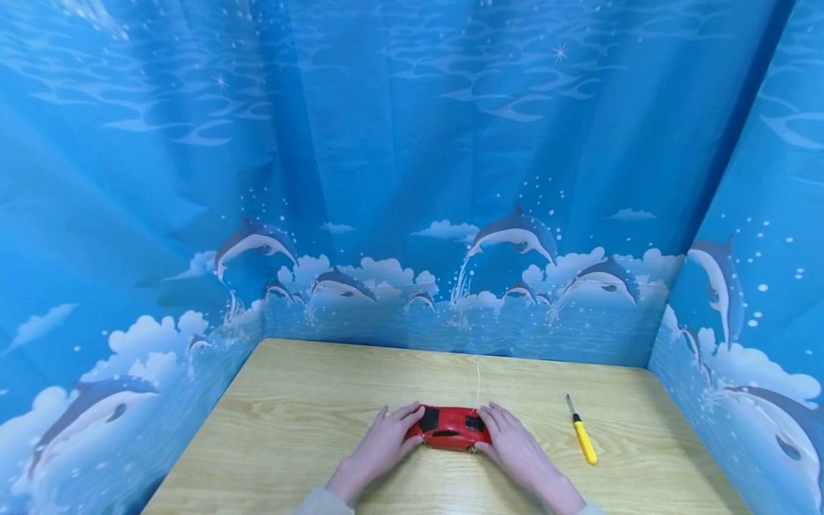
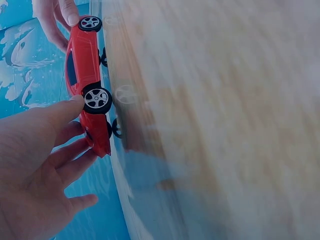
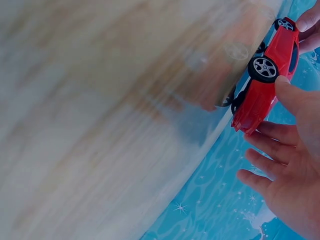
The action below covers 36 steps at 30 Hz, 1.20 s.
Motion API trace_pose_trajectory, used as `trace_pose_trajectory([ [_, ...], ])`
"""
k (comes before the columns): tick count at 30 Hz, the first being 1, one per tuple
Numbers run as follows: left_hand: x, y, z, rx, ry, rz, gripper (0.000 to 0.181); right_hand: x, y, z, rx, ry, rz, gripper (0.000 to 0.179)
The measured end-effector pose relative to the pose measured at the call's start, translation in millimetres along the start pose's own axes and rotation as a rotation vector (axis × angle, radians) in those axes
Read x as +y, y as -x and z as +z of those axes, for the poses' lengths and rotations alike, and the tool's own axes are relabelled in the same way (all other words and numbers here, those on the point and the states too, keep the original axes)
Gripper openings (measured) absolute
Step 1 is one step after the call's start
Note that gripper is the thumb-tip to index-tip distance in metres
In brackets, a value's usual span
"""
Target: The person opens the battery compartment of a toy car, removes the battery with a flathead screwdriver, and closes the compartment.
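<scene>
A red toy car [image 1: 450, 422] with black windows stands wheels down at the tabletop, side-on in the head view. My left hand [image 1: 386, 436] grips its left end, the thumb on the near side by a wheel in the left wrist view. At the other end, my right hand [image 1: 515, 445] holds it the same way, its thumb close to a silver-spoked wheel [image 3: 264, 68] in the right wrist view. A thin pale antenna wire [image 1: 478, 386] rises from the car's right part. The far side of the car is mostly hidden in the wrist views.
To the right of the hands lies a screwdriver [image 1: 584, 438] with a yellow handle, its tip pointing away. The light wooden table [image 1: 309, 386] is bordered at the back and sides by a blue dolphin-print curtain [image 1: 386, 179].
</scene>
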<state>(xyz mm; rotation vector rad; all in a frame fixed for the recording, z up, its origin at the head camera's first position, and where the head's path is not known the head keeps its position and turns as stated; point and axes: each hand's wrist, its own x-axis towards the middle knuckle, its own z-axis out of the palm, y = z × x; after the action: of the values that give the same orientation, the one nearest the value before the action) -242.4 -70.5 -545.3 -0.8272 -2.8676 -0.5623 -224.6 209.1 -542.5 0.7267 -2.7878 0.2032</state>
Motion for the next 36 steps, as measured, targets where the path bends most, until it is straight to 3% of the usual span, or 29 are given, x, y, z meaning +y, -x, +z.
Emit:
trace_pose_trajectory([
  [13,3.0,8.6,0.4,0.016,-0.026,0.007,0.055,-1.9,5.5,-1.7,-0.028,-0.022,0.033,0.064],
  [20,2.6,9.5,0.0,0.047,-0.041,0.036,0.054,2.0,7.2,-4.0,-0.039,-0.028,0.006,0.063],
  [27,-2.6,4.5,-2.0,0.004,0.028,0.026,0.058,9.7,7.3,-9.7,-0.026,-0.203,-0.021,0.064],
  [36,-13.9,1.7,-4.4,0.004,0.174,0.057,0.069,16.1,1.4,-9.5,-0.016,-0.433,-0.028,0.058],
])
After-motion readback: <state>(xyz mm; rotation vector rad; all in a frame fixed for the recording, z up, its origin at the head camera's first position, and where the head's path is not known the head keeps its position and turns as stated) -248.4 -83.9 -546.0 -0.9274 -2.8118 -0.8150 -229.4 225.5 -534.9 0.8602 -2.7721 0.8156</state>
